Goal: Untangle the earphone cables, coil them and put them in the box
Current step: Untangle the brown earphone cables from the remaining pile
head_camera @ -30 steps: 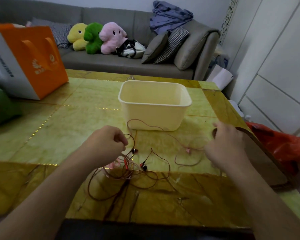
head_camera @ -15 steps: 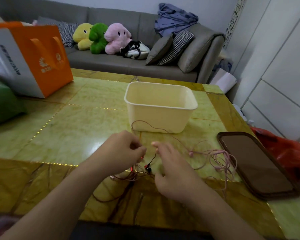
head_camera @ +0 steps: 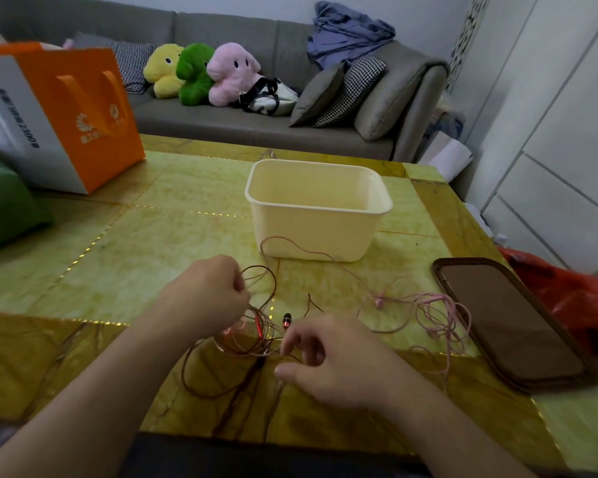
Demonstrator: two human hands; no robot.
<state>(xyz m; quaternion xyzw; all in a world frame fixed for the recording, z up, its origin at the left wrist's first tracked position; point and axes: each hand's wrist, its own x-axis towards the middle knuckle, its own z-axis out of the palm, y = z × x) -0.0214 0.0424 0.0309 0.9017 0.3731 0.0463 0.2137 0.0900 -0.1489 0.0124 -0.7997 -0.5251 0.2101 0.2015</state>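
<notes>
Glossy yellow-green marbled desk (head_camera: 152, 243) carries a rectangular cream plastic box (head_camera: 316, 232), empty and open-topped, with a thin pink cable (head_camera: 439, 315) looped loosely to its right beside a dark phone (head_camera: 508, 322). Nearer, the left hand (head_camera: 208, 294) is closed around a loop of the tangled reddish-brown cable (head_camera: 221, 384), while the right hand (head_camera: 339, 363) pinches a strand between thumb and forefinger.

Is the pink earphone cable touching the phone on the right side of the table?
Cannot tell. In the head view the pink earphone cable loops right up to the phone edge, but no clear contact or gap shows there.

Phone (head_camera: 508, 322) beside pink cable (head_camera: 439, 315)
</notes>
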